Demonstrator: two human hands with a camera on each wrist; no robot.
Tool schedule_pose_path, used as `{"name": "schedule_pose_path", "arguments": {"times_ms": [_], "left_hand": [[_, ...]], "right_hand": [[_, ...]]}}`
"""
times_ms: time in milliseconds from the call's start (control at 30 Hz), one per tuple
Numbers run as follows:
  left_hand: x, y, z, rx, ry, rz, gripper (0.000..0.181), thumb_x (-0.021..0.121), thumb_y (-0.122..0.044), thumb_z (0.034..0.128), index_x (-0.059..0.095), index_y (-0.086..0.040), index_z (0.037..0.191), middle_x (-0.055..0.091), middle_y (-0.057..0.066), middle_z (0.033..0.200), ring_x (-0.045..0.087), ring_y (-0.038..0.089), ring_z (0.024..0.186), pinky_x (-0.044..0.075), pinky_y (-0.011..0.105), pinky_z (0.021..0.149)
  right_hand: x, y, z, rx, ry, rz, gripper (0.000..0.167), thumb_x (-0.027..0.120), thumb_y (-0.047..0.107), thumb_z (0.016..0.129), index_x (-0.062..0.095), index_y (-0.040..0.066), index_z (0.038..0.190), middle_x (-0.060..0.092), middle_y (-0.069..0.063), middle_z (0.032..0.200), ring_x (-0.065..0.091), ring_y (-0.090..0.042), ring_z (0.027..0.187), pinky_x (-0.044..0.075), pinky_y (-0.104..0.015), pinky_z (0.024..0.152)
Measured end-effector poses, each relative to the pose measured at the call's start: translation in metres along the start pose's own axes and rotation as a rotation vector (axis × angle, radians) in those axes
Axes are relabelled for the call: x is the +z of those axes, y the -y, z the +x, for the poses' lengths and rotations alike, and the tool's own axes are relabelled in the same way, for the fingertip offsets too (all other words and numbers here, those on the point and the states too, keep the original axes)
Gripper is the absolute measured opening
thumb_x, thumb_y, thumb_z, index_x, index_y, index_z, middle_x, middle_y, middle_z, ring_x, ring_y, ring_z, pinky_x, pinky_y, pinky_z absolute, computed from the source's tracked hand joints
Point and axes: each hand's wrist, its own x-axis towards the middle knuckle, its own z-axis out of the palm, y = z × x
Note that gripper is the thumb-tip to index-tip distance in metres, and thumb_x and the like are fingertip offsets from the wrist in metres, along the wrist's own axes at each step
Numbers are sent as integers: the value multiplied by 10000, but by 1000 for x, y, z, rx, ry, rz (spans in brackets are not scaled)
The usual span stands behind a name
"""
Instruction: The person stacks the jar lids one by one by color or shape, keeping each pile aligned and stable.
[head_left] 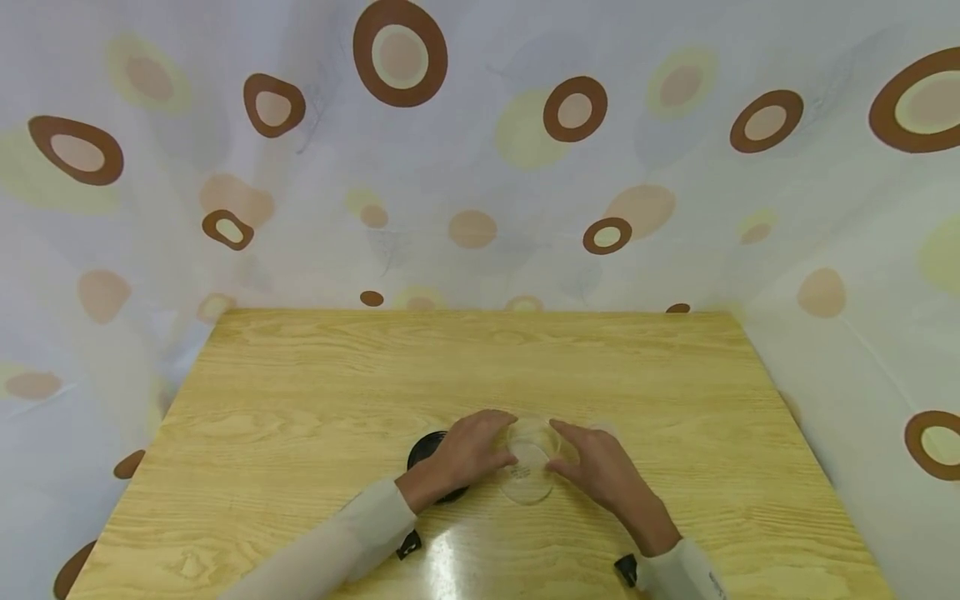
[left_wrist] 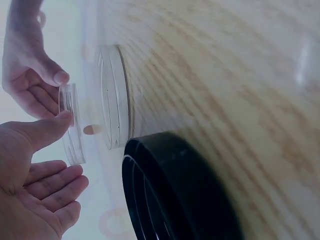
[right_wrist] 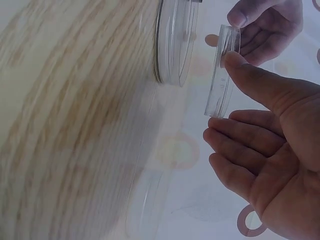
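Between my two hands a clear round dish, like a petri dish point(head_left: 534, 429), is held above the table. My left hand point(head_left: 468, 450) pinches its left edge between thumb and fingers; my right hand point(head_left: 600, 467) does the same at the right edge. Both wrist views show the raised dish point(left_wrist: 74, 142) standing apart from a second clear dish point(left_wrist: 114, 100) that lies on the wood, nearer the person. A black round dish-like piece point(head_left: 424, 447) sits beneath the left wrist, partly hidden by it. Some faint print shows on the lower clear dish.
Behind the right hand lies another clear round piece point(head_left: 604, 427), mostly hidden and faint. The wooden table point(head_left: 300, 367) is bordered at the back and sides by a spotted pale sheet point(head_left: 480, 167). Black straps with small devices point(head_left: 626, 570) are near the wrists.
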Motion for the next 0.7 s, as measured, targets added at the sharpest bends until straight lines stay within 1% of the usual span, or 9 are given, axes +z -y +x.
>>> {"name": "schedule_pose_path", "arguments": {"times_ms": [333,533,700], "left_hand": [[3,1,-13,4,-25,56,506,735,-299,828,589,-70,1255,628,69,1258,578,211,1185,502,359,965],[6,3,-19,31,-37,51,511,746,-299,816,600,-59,1242,640,76,1239,596,213,1159,517,355,942],[12,5,-23,66,-36,72,502,754,-306,806,611,-61,1221,648,67,1221,606,200,1138,524,337,926]], "right_hand": [[6,5,-4,-66,-23,-24,592,790,237,747,595,-21,1243,672,-162,1165,672,-299,1016,558,-395,846],[10,8,-7,-32,7,-26,583,786,246,752,601,-16,1239,677,-162,1156,670,-303,1016,552,-407,853],[13,9,-11,-23,30,-39,583,791,256,744,608,-10,1230,683,-147,1149,674,-291,1011,553,-398,851]]}}
